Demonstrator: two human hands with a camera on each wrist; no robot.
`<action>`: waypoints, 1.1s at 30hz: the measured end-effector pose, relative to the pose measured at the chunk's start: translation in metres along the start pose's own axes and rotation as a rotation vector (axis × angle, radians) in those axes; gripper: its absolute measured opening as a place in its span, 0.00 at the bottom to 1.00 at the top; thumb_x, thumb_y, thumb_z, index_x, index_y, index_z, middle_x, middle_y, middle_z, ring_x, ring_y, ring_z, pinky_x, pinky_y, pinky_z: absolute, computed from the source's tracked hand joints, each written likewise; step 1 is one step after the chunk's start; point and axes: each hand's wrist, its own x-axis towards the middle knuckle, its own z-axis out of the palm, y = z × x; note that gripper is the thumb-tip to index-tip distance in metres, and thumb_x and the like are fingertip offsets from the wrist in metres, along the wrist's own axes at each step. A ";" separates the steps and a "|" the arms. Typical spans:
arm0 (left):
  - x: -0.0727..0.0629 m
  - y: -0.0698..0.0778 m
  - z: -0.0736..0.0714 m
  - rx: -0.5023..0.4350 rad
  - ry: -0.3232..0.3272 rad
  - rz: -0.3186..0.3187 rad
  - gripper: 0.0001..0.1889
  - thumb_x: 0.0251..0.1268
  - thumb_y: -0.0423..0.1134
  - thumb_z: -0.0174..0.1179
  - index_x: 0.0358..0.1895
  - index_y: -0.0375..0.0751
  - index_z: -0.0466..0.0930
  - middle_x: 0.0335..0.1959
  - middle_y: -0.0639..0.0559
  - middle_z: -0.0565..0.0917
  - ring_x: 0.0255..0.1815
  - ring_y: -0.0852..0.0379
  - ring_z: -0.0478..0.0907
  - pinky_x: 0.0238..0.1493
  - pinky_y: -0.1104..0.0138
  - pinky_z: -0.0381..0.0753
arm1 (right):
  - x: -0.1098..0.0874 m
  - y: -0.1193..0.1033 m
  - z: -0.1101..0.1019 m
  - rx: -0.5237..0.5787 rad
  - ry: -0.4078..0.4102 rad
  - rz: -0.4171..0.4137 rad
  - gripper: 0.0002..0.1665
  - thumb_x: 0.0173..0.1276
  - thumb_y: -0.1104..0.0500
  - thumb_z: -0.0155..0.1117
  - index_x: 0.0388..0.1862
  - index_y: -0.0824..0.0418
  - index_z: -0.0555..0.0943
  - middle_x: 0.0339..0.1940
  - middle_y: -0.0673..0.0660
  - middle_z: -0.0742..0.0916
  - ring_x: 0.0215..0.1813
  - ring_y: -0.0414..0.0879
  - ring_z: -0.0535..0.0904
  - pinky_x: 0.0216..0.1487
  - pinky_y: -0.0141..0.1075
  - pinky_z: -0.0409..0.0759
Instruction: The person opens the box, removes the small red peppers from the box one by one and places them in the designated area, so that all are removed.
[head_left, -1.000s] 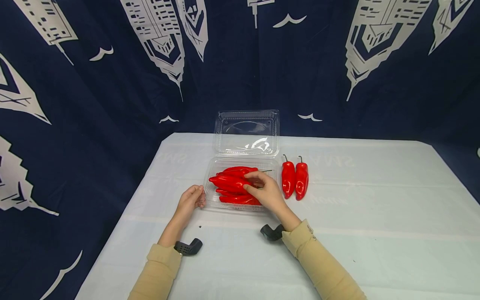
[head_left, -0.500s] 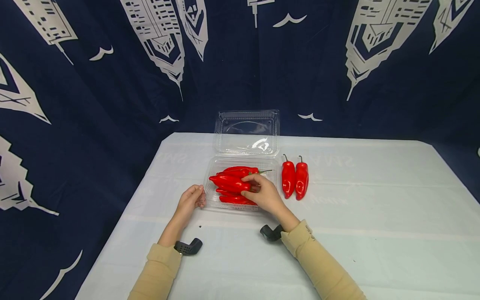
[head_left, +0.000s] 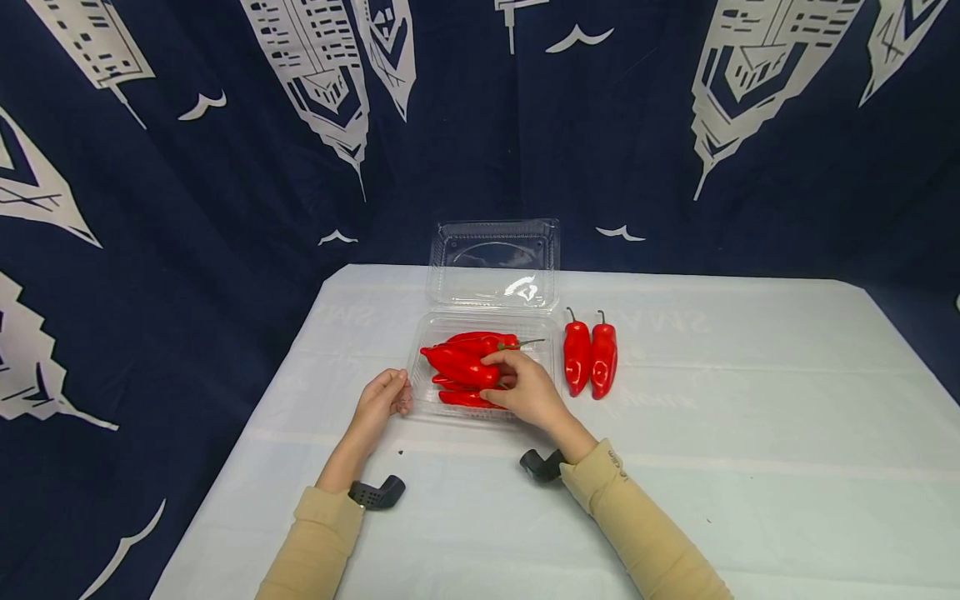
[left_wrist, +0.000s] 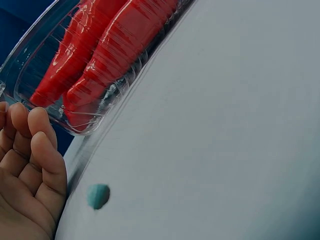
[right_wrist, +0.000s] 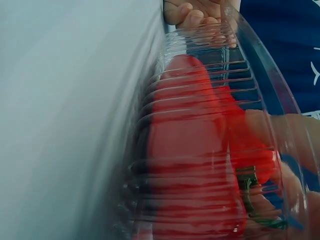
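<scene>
A clear plastic clamshell container (head_left: pixel 540 325) stands with its lid raised, holding several long red peppers (head_left: pixel 480 340). My right hand (head_left: pixel 528 387) reaches into it and grips the topmost red pepper (head_left: pixel 457 363) at its stem end, fingers on the far side and thumb on the near side. That pepper's green stem (right_wrist: pixel 248 186) shows through the container wall in the right wrist view. My left hand (head_left: pixel 382 398) pinches the container's left rim; its curled fingers (left_wrist: pixel 45 150) show beside the container's corner in the left wrist view.
Two more red peppers (head_left: pixel 577 358) lie side by side just right of the container, stems pointing away. The raised lid (head_left: pixel 495 262) leans back near the table's far edge. A small dark speck (head_left: pixel 401 452) lies on the white table (head_left: pixel 750 433). A dark blue printed cloth (head_left: pixel 600 150) hangs behind.
The topmost pepper has turned slightly, its tip shifting away from me and its stem end toward me. My right hand has slid a little left; my left hand has stayed put.
</scene>
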 end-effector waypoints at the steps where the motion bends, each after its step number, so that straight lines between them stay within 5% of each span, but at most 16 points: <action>1: 0.000 0.000 0.000 -0.002 -0.001 0.000 0.14 0.73 0.43 0.48 0.35 0.33 0.68 0.24 0.49 0.71 0.22 0.60 0.69 0.25 0.72 0.71 | 0.000 0.000 0.000 -0.010 0.004 -0.002 0.25 0.52 0.66 0.74 0.49 0.60 0.78 0.47 0.57 0.80 0.43 0.50 0.80 0.46 0.38 0.80; 18: 0.000 0.000 0.000 -0.022 0.004 -0.018 0.14 0.73 0.42 0.49 0.34 0.33 0.69 0.24 0.49 0.71 0.22 0.60 0.69 0.25 0.72 0.72 | -0.002 0.002 0.007 -0.141 0.078 -0.053 0.28 0.51 0.62 0.76 0.52 0.60 0.77 0.44 0.55 0.82 0.38 0.46 0.80 0.42 0.35 0.81; 33: 0.001 0.000 0.000 -0.024 0.009 -0.012 0.14 0.73 0.42 0.49 0.33 0.34 0.69 0.24 0.49 0.71 0.21 0.60 0.69 0.24 0.72 0.71 | -0.001 0.001 0.002 -0.023 0.142 -0.063 0.24 0.54 0.62 0.73 0.51 0.58 0.78 0.47 0.56 0.83 0.39 0.48 0.82 0.43 0.39 0.81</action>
